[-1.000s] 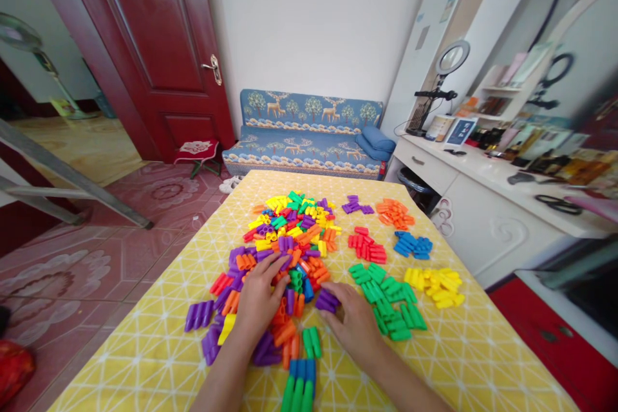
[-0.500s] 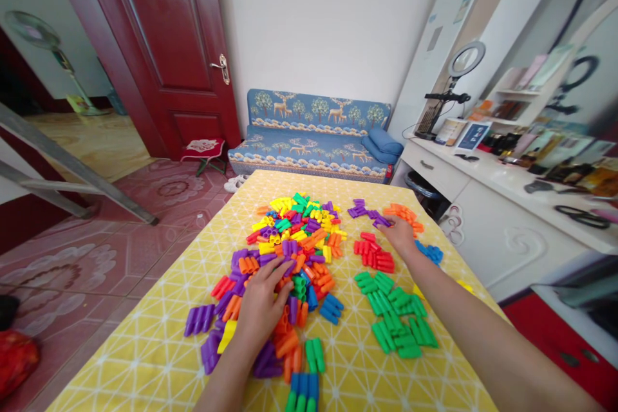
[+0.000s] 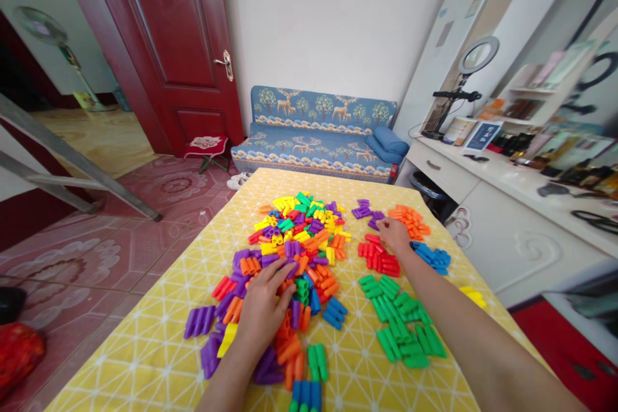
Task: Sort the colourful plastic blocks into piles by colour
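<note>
A big mixed pile of coloured plastic tube blocks [image 3: 294, 251] covers the middle of the yellow tablecloth [image 3: 159, 341]. My left hand [image 3: 265, 306] lies on the near part of that pile, fingers spread over orange and purple blocks. My right hand [image 3: 393, 234] reaches far across to the sorted groups, its fingers loosely open beside the purple blocks [image 3: 367, 214], between the orange group [image 3: 410, 219] and the red group [image 3: 379, 259]. It holds nothing that I can see. Sorted green blocks [image 3: 403, 328], blue blocks [image 3: 432, 257] and yellow blocks [image 3: 474, 296] lie by my right forearm.
A blue patterned sofa [image 3: 313, 135] stands beyond the table's far edge. A white dresser [image 3: 502, 206] with a ring light [image 3: 476, 56] and bottles runs along the right. A dark red door [image 3: 178, 45] is at the back left, with a small stool [image 3: 206, 145] and a metal ladder [image 3: 72, 167].
My right hand carried a purple block from the near pile to the far purple group and has drawn back slightly, empty. My left hand stayed on the pile.
</note>
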Tool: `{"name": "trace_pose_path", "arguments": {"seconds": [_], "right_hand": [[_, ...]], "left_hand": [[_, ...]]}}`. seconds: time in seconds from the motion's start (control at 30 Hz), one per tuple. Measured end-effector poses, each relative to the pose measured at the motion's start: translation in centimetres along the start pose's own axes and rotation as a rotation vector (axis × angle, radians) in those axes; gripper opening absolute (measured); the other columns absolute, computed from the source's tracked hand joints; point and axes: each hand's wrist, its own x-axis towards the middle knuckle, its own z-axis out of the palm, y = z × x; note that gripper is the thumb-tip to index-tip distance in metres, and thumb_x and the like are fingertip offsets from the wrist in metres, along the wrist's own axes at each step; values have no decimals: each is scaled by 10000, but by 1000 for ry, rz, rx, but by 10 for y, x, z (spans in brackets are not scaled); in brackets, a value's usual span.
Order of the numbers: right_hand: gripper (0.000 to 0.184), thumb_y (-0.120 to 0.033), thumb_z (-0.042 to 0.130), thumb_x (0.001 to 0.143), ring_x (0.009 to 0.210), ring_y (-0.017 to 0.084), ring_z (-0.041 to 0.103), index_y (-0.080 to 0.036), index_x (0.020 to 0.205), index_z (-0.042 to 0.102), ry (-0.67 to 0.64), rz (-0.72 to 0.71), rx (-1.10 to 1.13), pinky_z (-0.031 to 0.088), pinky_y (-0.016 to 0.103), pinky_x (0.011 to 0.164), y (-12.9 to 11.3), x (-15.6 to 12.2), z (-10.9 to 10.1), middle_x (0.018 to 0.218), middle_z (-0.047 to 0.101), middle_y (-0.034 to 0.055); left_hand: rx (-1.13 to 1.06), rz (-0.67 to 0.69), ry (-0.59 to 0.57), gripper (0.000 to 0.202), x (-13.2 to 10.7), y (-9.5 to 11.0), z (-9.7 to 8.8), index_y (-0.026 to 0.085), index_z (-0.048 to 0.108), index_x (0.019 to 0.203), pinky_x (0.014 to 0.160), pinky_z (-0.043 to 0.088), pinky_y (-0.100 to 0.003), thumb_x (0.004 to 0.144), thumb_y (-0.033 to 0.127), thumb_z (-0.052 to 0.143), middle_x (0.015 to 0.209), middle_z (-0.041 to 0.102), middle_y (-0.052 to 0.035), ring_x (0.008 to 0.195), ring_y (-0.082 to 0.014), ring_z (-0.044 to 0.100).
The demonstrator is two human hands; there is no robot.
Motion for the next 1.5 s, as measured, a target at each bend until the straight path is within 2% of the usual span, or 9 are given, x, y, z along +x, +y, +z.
{"name": "trace_pose_path", "arguments": {"seconds": [0.17, 0.47, 0.57, 0.73, 0.9, 1.03, 1.17, 1.3, 1.5], "right_hand": [[353, -378, 503, 896, 868, 236, 668, -167, 730, 732, -81, -14, 1, 455, 281, 755, -6, -3, 2, 830, 721, 111], [452, -436, 380, 943, 999, 272, 635, -137, 888, 715, -32, -82, 184, 465, 335, 868, -28, -30, -16, 982, 711, 143], [496, -470, 312, 967, 1063, 238, 612, -146, 1013, 685, -8, -185, 285, 459, 327, 929, -49, -66, -21, 1090, 689, 115], [345, -431, 436, 961, 1055, 213, 617, -194, 1047, 670, -167, -463, 571, 475, 353, 952, -82, -157, -21, 1098, 680, 84], [380, -286, 568, 886, 1238, 236, 505, -243, 1262, 600, -168, -597, 507, 383, 421, 1081, -92, -210, -6, 1305, 592, 73], [567, -187, 588, 792, 1309, 276, 431, -222, 1356, 533, -133, -542, 469, 341, 483, 1114, -88, -221, 20, 1407, 505, 97], [539, -119, 555, 750, 1280, 271, 454, -214, 1280, 586, -49, -462, 546, 351, 481, 1106, -86, -230, 35, 1359, 527, 111], [390, -136, 570, 784, 1188, 239, 526, -228, 1157, 635, -63, -483, 680, 410, 415, 1053, -90, -236, 26, 1235, 592, 90], [209, -271, 534, 900, 954, 190, 626, -201, 1048, 663, -123, -445, 779, 502, 295, 828, -96, -239, 11, 1023, 670, 69]], "left_hand": [[-1, -4, -5, 386, 0, 0, 0, 284, 618, 1260, 998, 501, -468, 884, 244, 540, 1326, 604, -67, 1190, -259, 586], [-3, -14, -7, 376, 0, 0, 0, 282, 618, 1261, 996, 498, -473, 894, 260, 536, 1316, 611, -72, 1188, -260, 587], [-10, -23, -15, 369, 0, 0, 0, 278, 622, 1257, 1003, 492, -472, 898, 281, 537, 1324, 607, -67, 1195, -260, 581], [-30, -36, -19, 373, 0, 1, 1, 279, 629, 1254, 1018, 482, -464, 889, 269, 552, 1325, 607, -59, 1198, -257, 576], [-69, -12, -17, 359, 0, -2, 2, 299, 648, 1225, 1038, 466, -460, 878, 242, 573, 1312, 618, -41, 1202, -247, 572], [-121, 48, -19, 342, -1, -4, 3, 300, 684, 1164, 1035, 466, -448, 863, 182, 571, 1268, 647, -29, 1185, -232, 577], [-148, 50, -14, 347, -2, -1, 1, 281, 702, 1130, 1015, 477, -429, 852, 137, 551, 1224, 664, -38, 1146, -223, 594], [-158, 43, -6, 330, -3, 5, -2, 262, 711, 1098, 955, 505, -373, 879, 137, 499, 1120, 699, -43, 1061, -199, 630], [-105, 43, 11, 244, -6, 16, -8, 235, 712, 1058, 905, 500, -354, 901, 342, 559, 1035, 732, -54, 992, -218, 654]]}}
